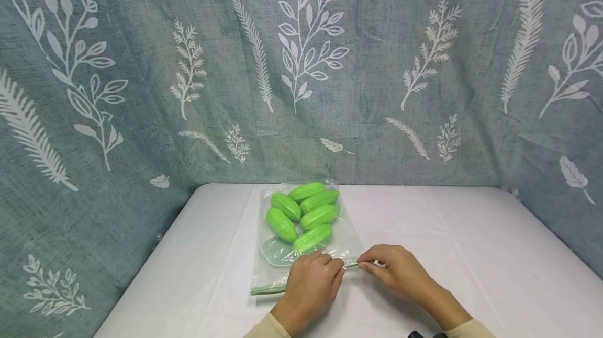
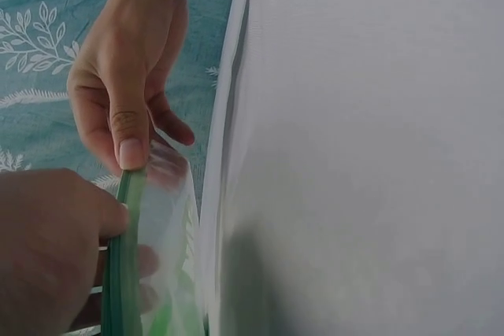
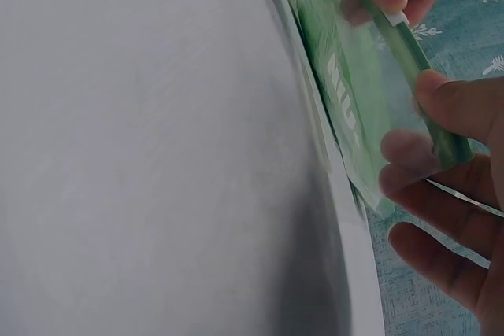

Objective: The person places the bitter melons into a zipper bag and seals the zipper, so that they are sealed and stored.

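A clear slider zip bag (image 1: 346,233) with a green zip strip (image 3: 417,68) lies on the table, its opening edge toward me. Inside are several bright green, smooth, oblong vegetable-like pieces (image 1: 320,216). My left hand (image 1: 314,280) pinches the strip near its middle, fingertips at the small white slider (image 3: 396,17). Farther right, my right hand (image 1: 398,270) pinches the strip's corner end between thumb and fingers. In the right wrist view, the fingers (image 3: 409,155) of that hand show behind the clear film. The strip's left end (image 1: 268,290) rests free, left of my left hand.
A white cloth covers the table (image 1: 424,223). Behind it and along both sides hangs a blue-green curtain (image 1: 367,66) with white leaf prints. A small dark object (image 1: 419,335) shows at the bottom edge by the right sleeve (image 1: 471,329).
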{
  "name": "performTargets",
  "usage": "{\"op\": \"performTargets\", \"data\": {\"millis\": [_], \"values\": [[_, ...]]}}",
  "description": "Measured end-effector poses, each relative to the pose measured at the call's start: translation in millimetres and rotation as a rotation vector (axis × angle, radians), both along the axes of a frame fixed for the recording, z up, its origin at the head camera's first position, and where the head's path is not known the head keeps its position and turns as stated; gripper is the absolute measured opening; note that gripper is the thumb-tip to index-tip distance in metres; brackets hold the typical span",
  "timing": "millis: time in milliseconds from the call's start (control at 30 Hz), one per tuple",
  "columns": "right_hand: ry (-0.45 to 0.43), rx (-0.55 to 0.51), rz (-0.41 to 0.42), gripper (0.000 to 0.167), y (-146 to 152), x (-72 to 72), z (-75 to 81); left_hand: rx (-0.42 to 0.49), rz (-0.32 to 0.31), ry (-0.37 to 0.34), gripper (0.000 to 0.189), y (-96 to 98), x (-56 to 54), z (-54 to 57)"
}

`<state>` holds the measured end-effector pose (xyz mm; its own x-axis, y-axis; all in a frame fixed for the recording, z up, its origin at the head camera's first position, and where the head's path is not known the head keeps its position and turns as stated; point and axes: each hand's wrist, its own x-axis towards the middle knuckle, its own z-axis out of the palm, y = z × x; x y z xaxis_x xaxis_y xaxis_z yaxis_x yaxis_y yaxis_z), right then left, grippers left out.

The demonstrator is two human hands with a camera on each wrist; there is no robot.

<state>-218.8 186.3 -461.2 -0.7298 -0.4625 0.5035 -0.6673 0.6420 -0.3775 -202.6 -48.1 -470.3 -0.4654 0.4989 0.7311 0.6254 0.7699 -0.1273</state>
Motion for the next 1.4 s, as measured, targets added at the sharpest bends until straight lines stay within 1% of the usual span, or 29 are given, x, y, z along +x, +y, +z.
{"op": "performTargets", "data": {"millis": [267, 400, 567, 767, 967, 1067, 1267, 1400], "values": [[-0.024, 0.008, -0.029, 0.007, 0.6, 0.0, 0.0, -0.011, -0.002, -0.007, 0.006, -18.7, 1.4, -0.1], [-0.028, 0.003, -0.038, 0.007, 2.0, -0.1, -0.3, 0.011, -0.022, -0.018, 0.004, -30.2, 1.2, -0.4], [-0.052, -0.010, -0.042, 0.007, 4.0, -0.8, -0.6, 0.033, -0.051, -0.030, 0.004, -42.6, -0.1, -0.7], [-0.053, -0.039, -0.031, 0.007, 5.8, -1.5, -1.7, 0.017, -0.068, -0.033, 0.005, -54.1, -0.3, 0.0], [-0.083, -0.053, -0.041, 0.007, 6.9, -3.0, -2.6, 0.002, -0.074, -0.046, 0.006, -66.9, 1.4, 2.4], [-0.090, -0.053, -0.042, 0.007, 7.8, -3.2, -2.7, 0.008, -0.085, -0.055, 0.006, -72.9, 1.3, 2.1], [-0.101, -0.064, -0.051, 0.007, 9.8, -3.8, -2.9, 0.025, -0.099, -0.096, 0.006, -82.1, 0.5, 0.6], [-0.091, -0.072, -0.051, 0.007, 11.6, -4.5, -3.7, 0.035, -0.106, -0.104, 0.008, -86.1, 0.2, 0.7]]}}
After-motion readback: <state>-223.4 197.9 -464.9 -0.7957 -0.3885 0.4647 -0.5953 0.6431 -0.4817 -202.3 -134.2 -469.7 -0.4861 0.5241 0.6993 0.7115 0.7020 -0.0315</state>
